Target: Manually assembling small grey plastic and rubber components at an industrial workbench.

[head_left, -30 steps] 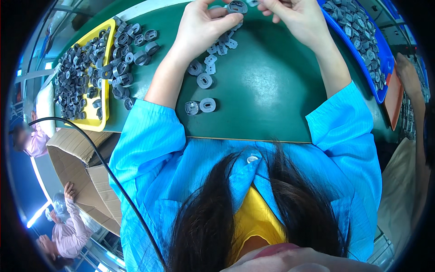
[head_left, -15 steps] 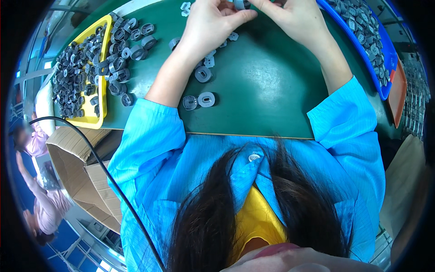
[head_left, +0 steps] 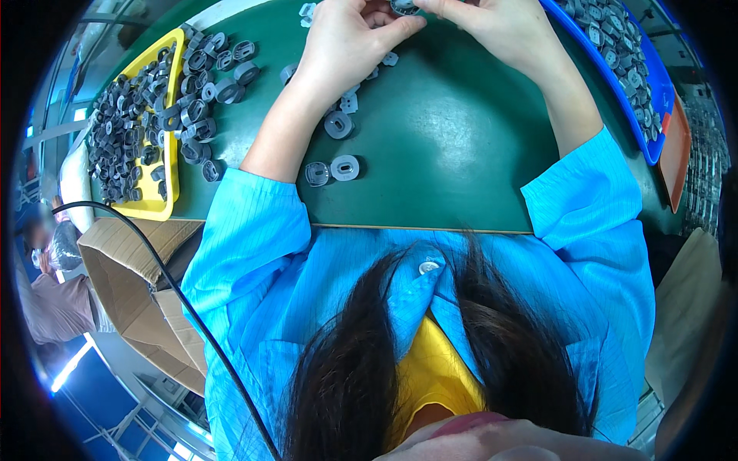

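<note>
Looks to me like there's a long way to go here: the yellow tray (head_left: 172,184) by the surface's left end is heaped with gray rings, more loose rings (head_left: 245,73) lie off its right rim, and the blue tray (head_left: 654,147) along the right side is loaded with gray pieces too. My guess is it's a fitting-together job, one part at a time. The round gray part (head_left: 404,7) being worked on is up past the middle of the green surface (head_left: 461,196), at the top of the view. A couple of round pieces (head_left: 344,167) sit side by side toward the near edge, with some pale flat pieces (head_left: 349,103) farther in, but I honestly can't tell which are finished. As for pose, both forearms stretch away from the near edge and angle inward. The left hand (head_left: 342,34) has its fingers curled and thumb out around the part, so it's got a grip. The right hand (head_left: 500,32) comes in opposite, thumb side at the part's right; its fingertips are partly cropped, so can't say whether it's pinching or just steadying.
</note>
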